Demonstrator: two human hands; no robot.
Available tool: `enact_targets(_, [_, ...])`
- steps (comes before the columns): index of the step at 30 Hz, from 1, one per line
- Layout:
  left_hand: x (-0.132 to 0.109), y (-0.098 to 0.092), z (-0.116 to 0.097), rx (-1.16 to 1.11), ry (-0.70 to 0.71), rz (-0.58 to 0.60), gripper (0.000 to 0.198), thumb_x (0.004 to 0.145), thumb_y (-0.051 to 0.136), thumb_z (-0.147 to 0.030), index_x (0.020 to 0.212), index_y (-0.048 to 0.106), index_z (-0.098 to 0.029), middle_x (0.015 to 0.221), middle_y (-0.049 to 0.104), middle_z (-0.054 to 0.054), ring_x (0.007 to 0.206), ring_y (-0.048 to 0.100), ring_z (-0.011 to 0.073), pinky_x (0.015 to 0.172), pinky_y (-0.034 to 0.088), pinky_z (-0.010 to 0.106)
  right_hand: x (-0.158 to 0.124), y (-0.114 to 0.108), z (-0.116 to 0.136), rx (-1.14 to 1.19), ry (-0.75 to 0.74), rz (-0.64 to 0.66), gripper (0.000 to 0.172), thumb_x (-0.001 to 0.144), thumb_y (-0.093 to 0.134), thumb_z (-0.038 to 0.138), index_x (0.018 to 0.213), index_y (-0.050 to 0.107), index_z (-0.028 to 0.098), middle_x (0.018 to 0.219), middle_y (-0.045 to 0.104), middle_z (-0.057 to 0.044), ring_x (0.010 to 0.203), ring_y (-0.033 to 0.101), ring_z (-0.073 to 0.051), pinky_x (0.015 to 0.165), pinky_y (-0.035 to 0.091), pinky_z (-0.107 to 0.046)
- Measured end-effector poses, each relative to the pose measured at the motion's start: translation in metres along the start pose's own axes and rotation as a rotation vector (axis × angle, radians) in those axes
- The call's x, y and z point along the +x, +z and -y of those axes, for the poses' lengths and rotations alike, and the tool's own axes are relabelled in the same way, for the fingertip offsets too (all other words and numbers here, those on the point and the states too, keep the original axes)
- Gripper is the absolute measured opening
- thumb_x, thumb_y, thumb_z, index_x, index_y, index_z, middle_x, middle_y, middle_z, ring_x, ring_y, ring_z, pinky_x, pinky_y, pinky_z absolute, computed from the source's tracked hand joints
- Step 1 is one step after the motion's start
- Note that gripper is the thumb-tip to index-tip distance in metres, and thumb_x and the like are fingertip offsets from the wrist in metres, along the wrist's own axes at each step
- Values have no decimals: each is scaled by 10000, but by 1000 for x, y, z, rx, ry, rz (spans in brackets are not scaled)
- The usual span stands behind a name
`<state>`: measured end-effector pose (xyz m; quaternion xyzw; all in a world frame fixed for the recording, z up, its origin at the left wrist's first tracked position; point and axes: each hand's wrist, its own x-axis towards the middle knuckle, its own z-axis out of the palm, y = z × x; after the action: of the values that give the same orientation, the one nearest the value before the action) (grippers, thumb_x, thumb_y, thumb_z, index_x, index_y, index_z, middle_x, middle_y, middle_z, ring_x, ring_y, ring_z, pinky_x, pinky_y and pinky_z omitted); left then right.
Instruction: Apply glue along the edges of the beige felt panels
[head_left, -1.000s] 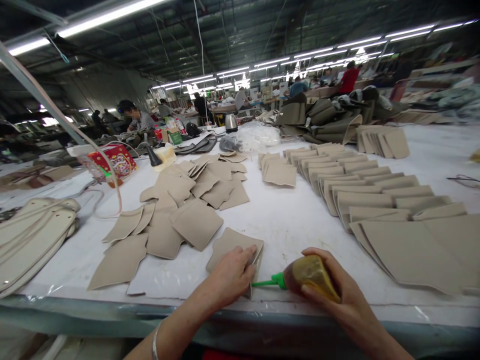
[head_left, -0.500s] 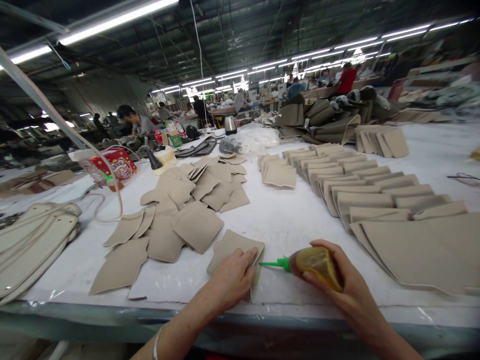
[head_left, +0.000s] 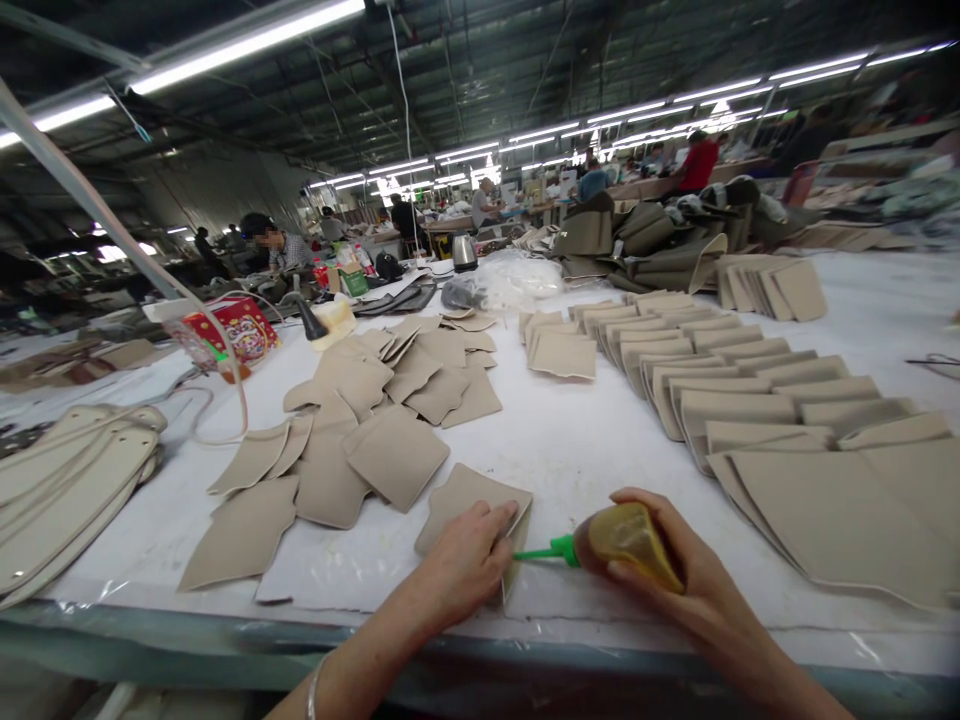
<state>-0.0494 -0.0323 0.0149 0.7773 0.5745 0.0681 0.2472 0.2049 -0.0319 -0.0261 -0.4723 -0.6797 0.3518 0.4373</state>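
Note:
My left hand point(head_left: 469, 560) presses on a beige leather-like piece point(head_left: 457, 490) near the front edge of the table, its fingers bent over the piece's right side and holding it. That right edge is turned over, with a narrow strip showing beside my fingertips. In my right hand point(head_left: 686, 560) is a squeeze bottle point(head_left: 626, 545) of amber liquid, probably glue, tilted on its side. Its long green nozzle point(head_left: 536, 552) points left, the tip at the strip by my left fingers. My right fingers wrap around the bottle, partly hiding it.
Loose beige pieces point(head_left: 397, 455) lie heaped left of my hands. Rows of folded beige pieces point(head_left: 739, 408) overlap at the right. Pale long panels point(head_left: 75, 490) sit at the far left. Behind are a red box point(head_left: 232, 335), a kettle point(head_left: 464, 253) and dark material point(head_left: 645, 240).
The bottle's nozzle tip has slid along the strip toward me, and the bottle has shifted slightly lower. My left hand stays on the same piece.

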Motion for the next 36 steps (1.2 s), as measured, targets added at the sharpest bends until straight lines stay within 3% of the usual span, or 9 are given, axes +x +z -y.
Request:
enact_targets(3, [2,0,1,-19,12,-13,502,865,339,-221,1333,519,-187,997,613,84,967,578,218,880,434,306,4,0,0,-6,-14,14,450,855,641,483,1202,462,259,1141,552,-36,1000,570,-243,840,471,-300])
enact_targets(8, [5,1,4,-47,26,-26,514,837,357,-196,1313,548,-192,1050,638,76,992,580,211,914,433,304,16,-3,-4,-109,-36,-131,469,856,644,485,1212,448,250,1055,562,-35,866,587,-231,739,482,-308])
enact_targets(14, [6,1,6,-110,49,-43,517,822,371,-182,1302,562,-180,1167,639,63,1068,573,208,973,421,302,12,-3,-7,-66,-48,-7,446,885,620,461,1231,426,256,1119,565,-47,952,591,-244,756,499,-295])
enact_targets(19, [7,0,6,-150,61,-37,539,799,376,-161,1307,559,-157,1270,602,58,1145,550,215,1044,379,312,15,-2,-4,-172,-92,-137,429,887,621,459,1224,441,264,1076,562,-27,875,586,-210,751,482,-282])
enact_targets(25, [10,-1,9,-169,83,-42,563,775,378,-146,1306,563,-160,1295,588,47,1175,541,216,1059,369,313,12,-2,-6,-239,-182,-105,416,895,620,433,1232,436,272,1101,571,-28,880,607,-192,715,504,-234])
enact_targets(30, [10,1,10,-174,71,-51,572,760,384,-147,1302,566,-155,1304,583,47,1186,537,211,1061,369,308,10,-2,-7,-300,-232,-156,426,887,623,440,1232,447,264,1148,560,-48,982,585,-225,766,499,-257])
enact_targets(36, [10,2,10,-168,78,-60,561,755,390,-149,1284,578,-161,1291,592,46,1181,542,210,1058,375,312,7,-1,-3,-311,-229,-172,408,889,612,445,1219,452,266,1091,571,-32,890,600,-197,728,498,-233])
